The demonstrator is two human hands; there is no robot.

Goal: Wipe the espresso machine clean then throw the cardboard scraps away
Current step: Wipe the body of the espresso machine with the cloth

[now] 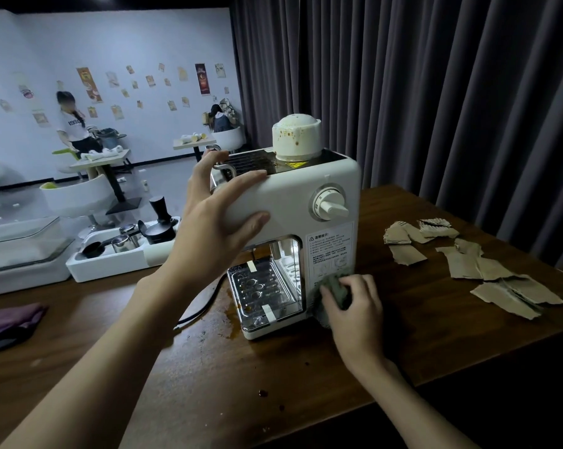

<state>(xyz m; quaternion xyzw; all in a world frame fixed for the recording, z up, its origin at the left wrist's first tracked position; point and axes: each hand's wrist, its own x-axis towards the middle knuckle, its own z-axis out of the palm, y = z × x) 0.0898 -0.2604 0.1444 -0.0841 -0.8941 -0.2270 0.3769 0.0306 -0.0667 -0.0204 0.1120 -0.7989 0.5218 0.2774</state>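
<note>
- Espresso machine [306, 183]; white, centre of the frame, upright on the brown table [228, 377]; its domed cap [296, 137] is flecked with brown, so wiping looks unfinished.
- Left hand [215, 215]; centre-left, arm reaching up from the lower left; fingers spread wide and laid over the machine's top edge, thumb flat on the front; holds nothing, apparently bracing the body against the rubbing.
- Right hand [354, 303]; lower centre-right, wrist bent inward; fingers curled round a grey-green cloth [335, 285], pressing it to the machine's lower side panel.
- Cardboard scraps [464, 265]; torn, scattered at the right of the frame, well apart from both hands; evidently left for afterwards.
- Coffee drips [223, 322]; on the table beside the machine's base.
</note>
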